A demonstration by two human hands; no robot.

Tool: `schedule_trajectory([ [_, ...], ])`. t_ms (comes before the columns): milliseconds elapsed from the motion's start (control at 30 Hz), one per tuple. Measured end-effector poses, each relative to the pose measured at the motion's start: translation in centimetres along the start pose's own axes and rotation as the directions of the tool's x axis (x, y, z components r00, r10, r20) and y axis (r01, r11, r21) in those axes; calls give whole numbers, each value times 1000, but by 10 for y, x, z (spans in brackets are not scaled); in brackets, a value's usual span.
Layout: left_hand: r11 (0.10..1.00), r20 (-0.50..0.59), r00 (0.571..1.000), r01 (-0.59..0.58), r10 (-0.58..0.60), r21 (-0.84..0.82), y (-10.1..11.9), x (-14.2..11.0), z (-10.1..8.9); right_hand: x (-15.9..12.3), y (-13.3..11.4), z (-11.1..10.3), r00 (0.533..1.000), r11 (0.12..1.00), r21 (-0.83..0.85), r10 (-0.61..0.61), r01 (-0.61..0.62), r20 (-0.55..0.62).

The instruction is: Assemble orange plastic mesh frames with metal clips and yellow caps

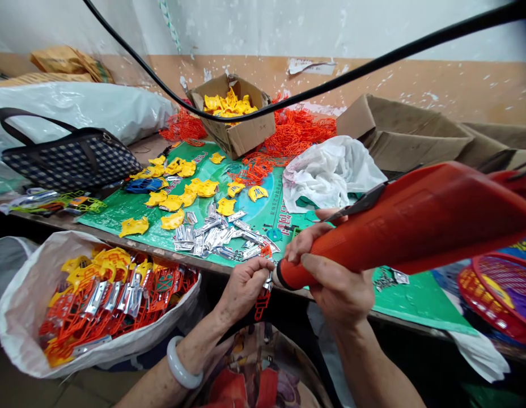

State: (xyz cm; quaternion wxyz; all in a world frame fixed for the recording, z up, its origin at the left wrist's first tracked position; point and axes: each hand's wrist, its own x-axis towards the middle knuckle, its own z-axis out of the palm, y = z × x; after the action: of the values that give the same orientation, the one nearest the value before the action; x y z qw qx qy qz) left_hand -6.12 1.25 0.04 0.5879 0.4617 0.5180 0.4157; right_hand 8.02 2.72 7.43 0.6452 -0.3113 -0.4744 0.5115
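My right hand [337, 277] is wrapped around a thick red electric screwdriver [373, 226], which lies nearly level with its black nose pointing left. My left hand [246, 286] pinches a small silver and orange-red plastic part [263, 300] right at that nose. Most of the part is hidden by the fingers. In front of my hands, a heap of silver plastic pieces [218, 235] lies on the green table cover [114, 215]. Yellow plastic shells [172, 203] are scattered behind and left of the heap.
A sack [20, 340] of orange, silver and yellow parts stands lower left. At the back is a carton [250, 135] of yellow shells amid orange-red frames [305, 127]. A white bag [331, 170], red basket [484, 300] and checked handbag [67, 156] lie around. A black cable [331, 85] hangs across.
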Motion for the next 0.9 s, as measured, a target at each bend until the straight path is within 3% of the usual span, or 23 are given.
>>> schedule_trajectory([
  [133, 1000, 12, 999, -31, 31, -4, 2, -1, 0, -1, 3, 0, 999, 999, 18, -42, 42, 13],
  [333, 990, 7, 1000, -26, 26, 137, 7, -4, -4, 2, -2, -2, 999, 998, 48, -39, 40, -23],
  [533, 999, 3, 1000, 27, -27, 29, 8, -8, -8, 10, -19, -7, 988, 993, 88, -62, 75, -142],
  [667, 996, 4, 998, 69, -69, -65, 10, -9, -13, 22, -20, -14, 977, 996, -70, -75, 62, -202],
  [767, 964, 30, 991, 134, -131, -229, 12, -12, -16, 31, -18, -27, 966, 967, -254, -88, 24, -244],
  [833, 919, 102, 981, 189, -163, -345, 13, -13, -16, 35, -17, -42, 946, 901, -433, -121, -23, -301],
  [900, 891, 165, 977, 195, -138, -409, 14, -13, -16, 38, -12, -60, 937, 762, -643, -166, -75, -306],
])
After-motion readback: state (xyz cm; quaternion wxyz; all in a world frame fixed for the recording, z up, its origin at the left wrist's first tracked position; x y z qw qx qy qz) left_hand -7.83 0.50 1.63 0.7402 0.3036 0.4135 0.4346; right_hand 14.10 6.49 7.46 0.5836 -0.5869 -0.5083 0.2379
